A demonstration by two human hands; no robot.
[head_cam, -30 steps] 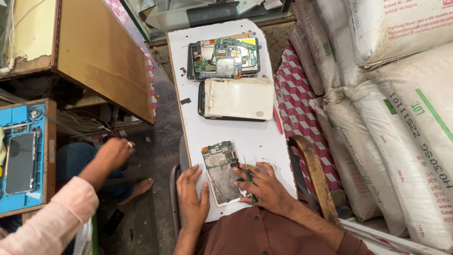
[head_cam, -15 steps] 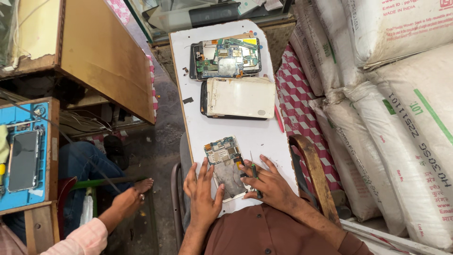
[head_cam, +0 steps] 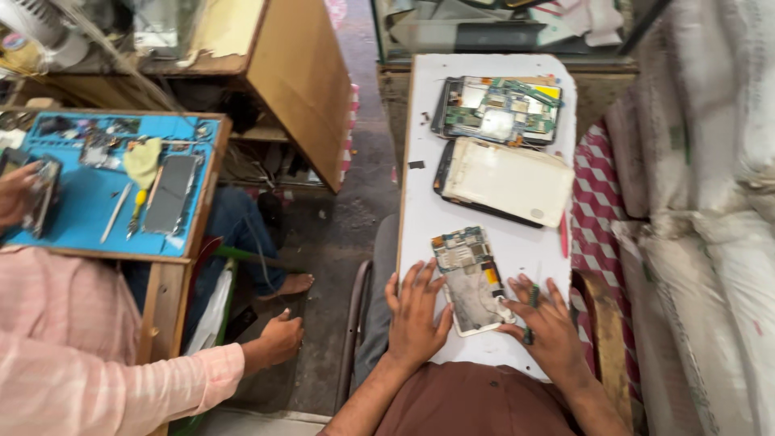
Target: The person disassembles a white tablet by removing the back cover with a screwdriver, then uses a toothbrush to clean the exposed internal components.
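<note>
A white board (head_cam: 420,202) across the person's lap carries, at its far end, two larger opened tablets (head_cam: 500,141). Nearer lies a small opened device (head_cam: 471,278) with its circuit board bared. The left hand (head_cam: 416,315) rests flat beside it, fingers spread; the right hand (head_cam: 549,331) pinches a slim green-handled tool (head_cam: 531,311) (tip hidden) at its edge.

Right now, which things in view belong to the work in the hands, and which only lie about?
In hand:
left hand, flat on the white board
right hand, holding a small tool
opened small device between them

Lying about:
opened tablet
white back cover
blue mat on a co-worker's table
white sacks
</note>
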